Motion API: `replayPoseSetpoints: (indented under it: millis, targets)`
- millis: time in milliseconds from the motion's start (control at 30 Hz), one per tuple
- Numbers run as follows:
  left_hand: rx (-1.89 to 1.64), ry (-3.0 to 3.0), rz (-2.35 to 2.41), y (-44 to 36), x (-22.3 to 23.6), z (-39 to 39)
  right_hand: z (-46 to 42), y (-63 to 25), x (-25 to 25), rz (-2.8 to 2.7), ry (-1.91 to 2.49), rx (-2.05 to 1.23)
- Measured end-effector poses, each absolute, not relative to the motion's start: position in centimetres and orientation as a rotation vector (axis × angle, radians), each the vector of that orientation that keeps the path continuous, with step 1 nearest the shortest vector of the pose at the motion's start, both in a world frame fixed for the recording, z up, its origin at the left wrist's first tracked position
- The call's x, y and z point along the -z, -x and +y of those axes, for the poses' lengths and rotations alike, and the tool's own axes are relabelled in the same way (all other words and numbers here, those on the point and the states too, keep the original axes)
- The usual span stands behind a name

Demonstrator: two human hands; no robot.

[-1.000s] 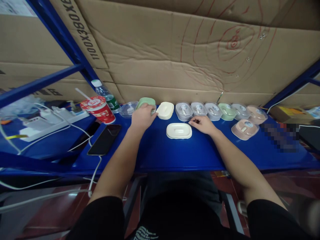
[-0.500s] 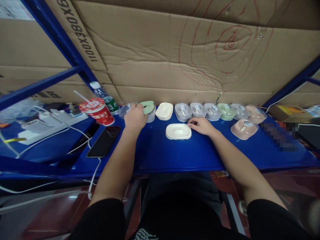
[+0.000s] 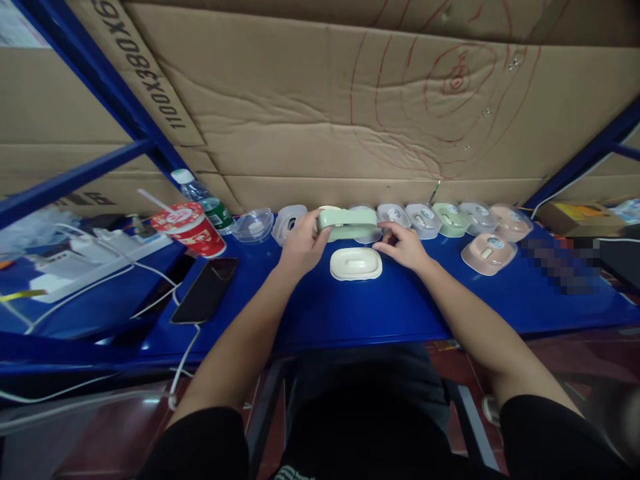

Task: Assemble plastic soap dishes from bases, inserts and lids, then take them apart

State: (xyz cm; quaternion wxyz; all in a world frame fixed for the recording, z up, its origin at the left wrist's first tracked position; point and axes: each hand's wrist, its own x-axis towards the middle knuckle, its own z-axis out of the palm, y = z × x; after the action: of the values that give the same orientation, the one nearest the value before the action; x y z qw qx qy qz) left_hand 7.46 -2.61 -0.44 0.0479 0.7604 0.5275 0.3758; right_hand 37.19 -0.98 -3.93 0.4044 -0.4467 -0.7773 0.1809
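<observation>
White plastic comes first at the far left of my view: a power strip (image 3: 133,252) loaded with plugs and cables. Next I see a red cup (image 3: 193,233) with a straw, a bottle (image 3: 203,200) just behind it, and a dark phone (image 3: 205,291) lying nearer the table's edge. A clear container (image 3: 253,227) follows, then a pale grey shell (image 3: 296,215) just behind the left hand (image 3: 303,243).

I have that hand clamped on the left end of a green piece (image 3: 347,217), held raised above the blue table (image 3: 310,307). Below it, a cream lid (image 3: 356,264) lies flat.

My right hand (image 3: 406,248) sits at the green piece's other end, thumb and forefinger apart; I cannot tell whether a fingertip touches it. Its thumb is close to the lid's right corner.

Beyond, I make out a row of clear-topped boxes (image 3: 450,220) in grey, green and pink along the cardboard (image 3: 280,100), with one pink box (image 3: 489,253) set in front, nearer the person.
</observation>
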Motion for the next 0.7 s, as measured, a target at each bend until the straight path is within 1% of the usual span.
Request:
replayPoseSetpoints:
  millis: [133, 400, 700]
  targets:
    - [-0.975, -2.268, 1.523, -8.6, 1.2, -2.8, -1.2, -37.1, 3.6, -1.933, 1.165, -0.405]
    - [-0.535, -2.415, 1.777, -8.7, 0.9, -3.1, -1.2, -37.4, 3.5, -2.061, 1.188, -0.373]
    - [-0.416, -2.419, 1.693, -9.4, 1.4, -3.5, -0.4, -38.1, 4.2, -2.152, 1.179, -0.408]
